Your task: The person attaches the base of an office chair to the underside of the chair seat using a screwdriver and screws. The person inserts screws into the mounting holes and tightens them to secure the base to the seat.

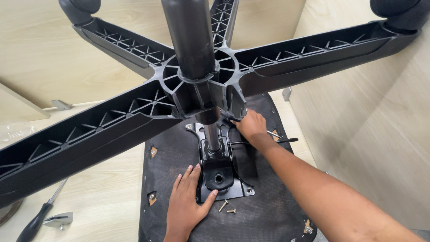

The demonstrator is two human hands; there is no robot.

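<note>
no packages, labels, signs, screens visible

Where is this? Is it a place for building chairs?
Probably a workshop or office corner where a chair is being put together: an upturned chair base, loose screws, and a screwdriver on the pale wooden surface.

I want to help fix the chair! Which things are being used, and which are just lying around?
Being used:
left hand flat beside the black metal plate
right hand at the plate's far corner
seat underside
star base
two loose screws

Lying around:
screwdriver
metal bracket
</note>
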